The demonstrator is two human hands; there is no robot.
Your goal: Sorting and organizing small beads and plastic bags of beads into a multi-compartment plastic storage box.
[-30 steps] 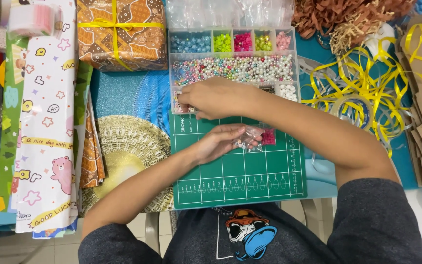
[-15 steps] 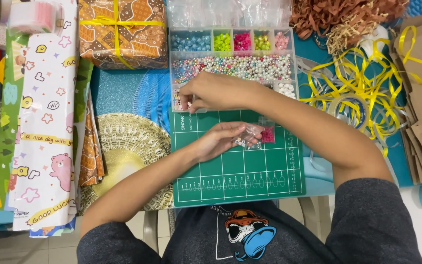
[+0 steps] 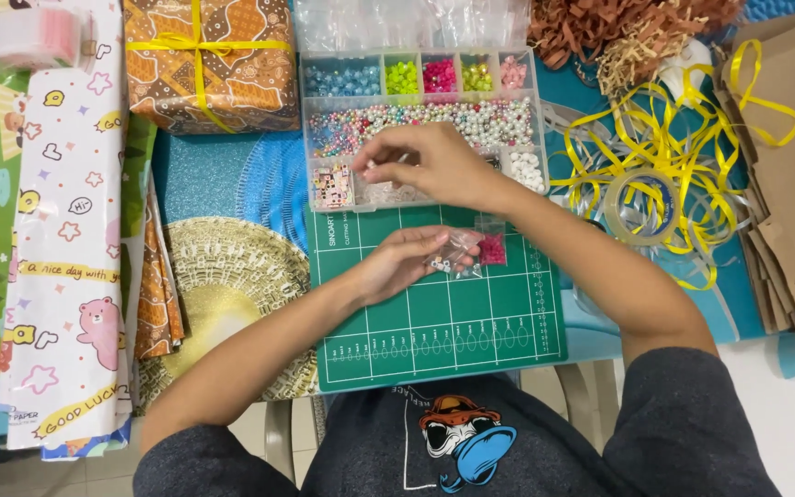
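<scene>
Hands at work over a bead organizer box point(image 3: 420, 129) on a craft counter.

The right hand point(image 3: 430, 164), fingers pinched together on something too small to tell, hovers above the box's front compartments. Just in front of the box, the left hand point(image 3: 397, 262) pinches a small clear bag of beads point(image 3: 455, 256) over the green cutting mat point(image 3: 439, 304).

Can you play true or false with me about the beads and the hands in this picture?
1. The right hand is over the bead organizer box. True.
2. The left hand holds a small clear bag of beads. True.
3. The cutting mat is red. False: it is green.
4. The wrapped gift box has a blue ribbon. False: the ribbon is yellow.
5. The tape roll lies among yellow ribbon. True.
</scene>
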